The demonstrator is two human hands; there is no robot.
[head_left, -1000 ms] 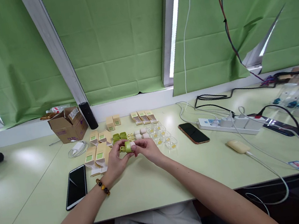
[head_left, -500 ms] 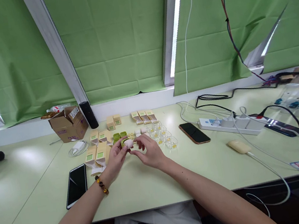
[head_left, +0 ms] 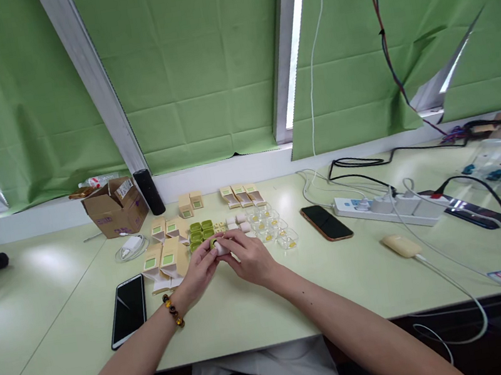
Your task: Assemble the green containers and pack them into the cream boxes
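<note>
My left hand and my right hand meet over the table, fingers closed on a small pinkish-white rounded piece with a green part at its top. The fingers cover much of it, so how the two parts join cannot be made out. Just behind the hands stand several small green square cups. Small yellowish pieces and pinkish-white pieces lie to their right. Clear plastic cups with yellow spots are grouped beyond my right hand.
Small cream boxes with green windows stand left of the hands, more boxes at the back. A white phone lies left, a dark phone right. Beyond are a power strip with cables, a cardboard box and a black cylinder.
The right hand has moved left onto the piece and now grips it together with the left hand. The held piece is slightly lower, and more green cups show behind.
</note>
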